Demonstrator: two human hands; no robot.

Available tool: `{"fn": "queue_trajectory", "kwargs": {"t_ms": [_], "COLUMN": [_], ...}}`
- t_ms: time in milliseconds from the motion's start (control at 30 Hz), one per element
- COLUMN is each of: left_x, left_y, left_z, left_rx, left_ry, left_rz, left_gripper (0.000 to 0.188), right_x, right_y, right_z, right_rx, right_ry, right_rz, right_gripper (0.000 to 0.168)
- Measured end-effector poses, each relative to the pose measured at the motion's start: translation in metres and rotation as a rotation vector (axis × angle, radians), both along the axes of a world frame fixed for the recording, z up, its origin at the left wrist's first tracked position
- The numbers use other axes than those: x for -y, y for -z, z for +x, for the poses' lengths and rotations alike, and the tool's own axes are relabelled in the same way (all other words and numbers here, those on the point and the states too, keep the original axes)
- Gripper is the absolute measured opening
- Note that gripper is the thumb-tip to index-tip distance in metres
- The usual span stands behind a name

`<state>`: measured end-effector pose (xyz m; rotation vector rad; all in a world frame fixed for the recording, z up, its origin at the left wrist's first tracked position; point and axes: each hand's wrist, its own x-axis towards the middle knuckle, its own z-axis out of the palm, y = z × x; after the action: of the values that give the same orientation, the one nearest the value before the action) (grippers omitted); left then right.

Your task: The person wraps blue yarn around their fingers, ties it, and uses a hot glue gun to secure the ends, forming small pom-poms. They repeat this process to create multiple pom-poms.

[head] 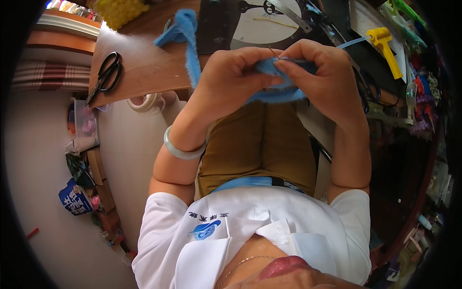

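My left hand [231,77] and my right hand [321,74] meet above my lap at the table's front edge. Both pinch a fuzzy blue strip [278,95], which looks like chenille or plush. A thin golden-brown tip [272,51], perhaps a wire or needle, sticks up between my fingertips. Fingers hide much of the strip's middle. Left of my hands, a looped length of the same blue fuzzy material [186,29] lies on the wooden table [144,65], its tail running down behind my left wrist.
Black-handled scissors [108,74] lie at the table's left corner. A yellow fuzzy bundle [119,12], a steel ruler [292,16] and a yellow stem [276,22] lie farther back. A yellow glue gun [386,50] is at right. Dark-handled tools [371,88] sit beside my right wrist.
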<state>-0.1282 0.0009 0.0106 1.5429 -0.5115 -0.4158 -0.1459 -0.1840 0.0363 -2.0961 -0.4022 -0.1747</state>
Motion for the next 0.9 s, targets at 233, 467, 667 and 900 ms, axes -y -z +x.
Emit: {"fn": "queue_trajectory", "kwargs": {"t_ms": [233,467,667,900], "left_x": [-0.011,0.007,0.0,-0.015], "left_y": [-0.004,-0.003,0.011,-0.022], "left_z": [0.001,0.001,-0.009,-0.022], "left_rx": [-0.126,-0.045,-0.201,0.237], "left_ry": [-0.001,0.008,0.098,-0.121], "left_rz": [0.023,-0.133,-0.043,0.137], "left_gripper": [0.051,0.04,0.04,0.048], "right_x": [0.005,-0.003,-0.007,-0.008], "right_y": [-0.014,-0.011,-0.007,-0.012], "right_z": [0.0,0.002,-0.008,-0.011], "right_rx": [-0.033,-0.054,-0.028,0.04], "right_ry": [-0.031,-0.002,-0.009,-0.029], "right_rz": [-0.055,-0.024,-0.054,-0.098], "right_gripper": [0.011,0.013,0.014,0.014]}}
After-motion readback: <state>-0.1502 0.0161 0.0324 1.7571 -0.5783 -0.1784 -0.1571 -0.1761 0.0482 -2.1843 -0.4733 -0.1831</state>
